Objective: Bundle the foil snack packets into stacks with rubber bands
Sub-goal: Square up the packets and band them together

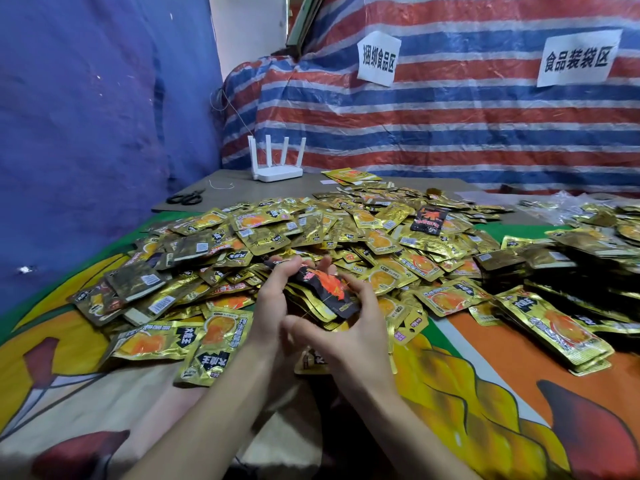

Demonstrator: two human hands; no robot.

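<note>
A big heap of gold foil snack packets [311,233] covers the table ahead of me. My left hand [277,299] grips a stack of packets [325,296] with a black and red packet on top, fingers curled round its far side. My right hand [349,327] is at the stack's near right edge, thumb and fingers spread around it. A thin rubber band seems to run from my right fingers across the stack, but it is too faint to be sure. Bundled stacks [554,323] lie to the right.
A white router [277,168] and black scissors [187,197] sit at the back left of the table. A lone black packet [429,220] lies on the heap. A colourful printed cloth [485,393] covers the near table. Striped tarpaulin with paper signs hangs behind.
</note>
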